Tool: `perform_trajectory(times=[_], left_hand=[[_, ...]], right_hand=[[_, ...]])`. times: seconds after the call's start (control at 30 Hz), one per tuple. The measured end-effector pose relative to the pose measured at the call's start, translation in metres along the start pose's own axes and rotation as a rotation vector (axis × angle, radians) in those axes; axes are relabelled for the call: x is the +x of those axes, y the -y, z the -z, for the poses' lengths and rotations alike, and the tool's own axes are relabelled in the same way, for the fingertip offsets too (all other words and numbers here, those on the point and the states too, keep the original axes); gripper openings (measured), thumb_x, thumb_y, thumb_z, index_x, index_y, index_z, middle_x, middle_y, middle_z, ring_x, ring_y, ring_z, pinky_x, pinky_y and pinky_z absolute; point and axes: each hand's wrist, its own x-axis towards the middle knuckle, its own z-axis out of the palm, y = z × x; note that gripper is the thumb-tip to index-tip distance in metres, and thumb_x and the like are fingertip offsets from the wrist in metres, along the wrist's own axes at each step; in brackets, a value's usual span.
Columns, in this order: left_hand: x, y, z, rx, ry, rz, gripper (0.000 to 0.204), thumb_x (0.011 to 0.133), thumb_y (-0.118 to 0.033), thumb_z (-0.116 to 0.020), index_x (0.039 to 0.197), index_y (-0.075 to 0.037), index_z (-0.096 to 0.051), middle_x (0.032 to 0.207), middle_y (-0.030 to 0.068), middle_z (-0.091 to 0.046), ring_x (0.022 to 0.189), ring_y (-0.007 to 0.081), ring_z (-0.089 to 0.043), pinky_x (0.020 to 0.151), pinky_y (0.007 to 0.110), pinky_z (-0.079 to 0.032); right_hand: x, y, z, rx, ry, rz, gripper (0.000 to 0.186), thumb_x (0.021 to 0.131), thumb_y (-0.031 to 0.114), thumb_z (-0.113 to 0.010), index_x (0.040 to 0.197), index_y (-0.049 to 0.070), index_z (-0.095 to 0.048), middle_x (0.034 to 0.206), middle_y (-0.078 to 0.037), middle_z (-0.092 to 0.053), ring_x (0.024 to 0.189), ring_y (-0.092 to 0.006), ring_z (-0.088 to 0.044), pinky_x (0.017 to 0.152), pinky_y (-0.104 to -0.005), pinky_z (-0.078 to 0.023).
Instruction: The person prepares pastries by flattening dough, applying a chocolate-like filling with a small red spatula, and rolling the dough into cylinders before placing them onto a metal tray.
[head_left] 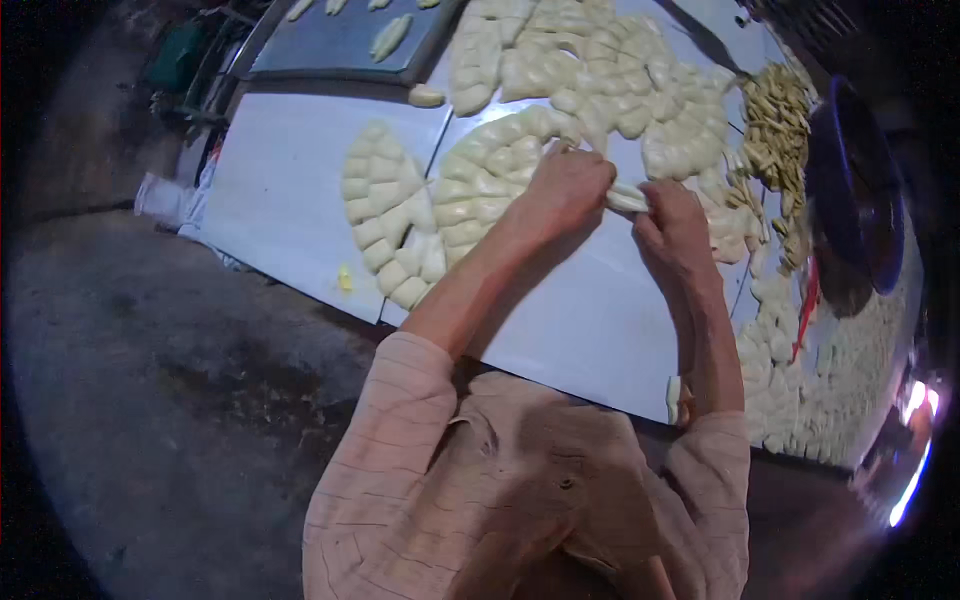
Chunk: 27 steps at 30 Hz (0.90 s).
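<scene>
A pale strip of dough (627,197) stretches between my two hands above the white tabletop. My left hand (575,185) is closed round its left end, and my right hand (675,218) grips the other end. Just left of my left hand lies a sheet of soft dough (475,190), scored into many small pillow-like pieces. Another scored dough section (375,180) rests farther left, partly touching it. My fingers hide the ends of the strip.
A grey tray (340,45) with several shaped dough pieces stands at the far left. More dough (600,60) covers the far side. At right are a heap of brownish strips (775,125), a dark purple basin (865,190) and a thin red object (806,310). The table's near edge is by my body.
</scene>
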Motion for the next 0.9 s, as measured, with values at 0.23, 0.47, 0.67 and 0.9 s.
perform_trajectory(times=[0.23, 0.47, 0.67, 0.9], left_hand=[[-0.031, 0.003, 0.039, 0.035, 0.056, 0.069, 0.022, 0.077, -0.023, -0.075, 0.094, -0.01, -0.069, 0.093, 0.0113, -0.07, 0.093, 0.0299, -0.068, 0.089, 0.049, -0.046], [-0.065, 0.054, 0.116, -0.064, -0.186, 0.316, 0.034, 0.081, -0.026, -0.076, 0.108, -0.005, -0.072, 0.097, 0.0148, -0.072, 0.09, 0.0331, -0.07, 0.082, 0.045, -0.052], [-0.061, 0.152, 0.191, 0.013, -0.39, 0.515, 0.045, 0.084, -0.03, -0.077, 0.119, -0.003, -0.071, 0.103, 0.0182, -0.074, 0.086, 0.0316, -0.073, 0.078, 0.041, -0.056], [-0.052, 0.286, 0.245, 0.235, -0.309, 0.636, 0.042, 0.087, -0.035, -0.075, 0.116, -0.005, -0.074, 0.097, 0.0191, -0.074, 0.095, 0.037, -0.071, 0.086, 0.046, -0.052]], right_hand=[[0.014, 0.013, 0.005, 0.031, -0.004, 0.248, 0.037, 0.076, 0.009, -0.071, 0.112, 0.005, -0.067, 0.099, -0.013, -0.067, 0.092, -0.0343, -0.064, 0.085, -0.0441, -0.049], [0.112, 0.089, -0.018, 0.101, 0.128, 0.347, 0.037, 0.083, 0.004, -0.072, 0.119, 0.009, -0.065, 0.113, -0.011, -0.067, 0.097, -0.033, -0.068, 0.083, -0.0397, -0.055], [0.255, 0.154, -0.085, 0.14, 0.059, 0.591, 0.025, 0.09, 0.006, -0.066, 0.115, 0.007, -0.066, 0.113, -0.015, -0.068, 0.1, -0.0368, -0.067, 0.085, -0.0429, -0.055], [0.411, 0.221, -0.195, 0.074, 0.097, 0.708, 0.035, 0.088, 0.002, -0.064, 0.123, 0.006, -0.066, 0.118, -0.017, -0.066, 0.106, -0.0377, -0.066, 0.09, -0.0428, -0.054]])
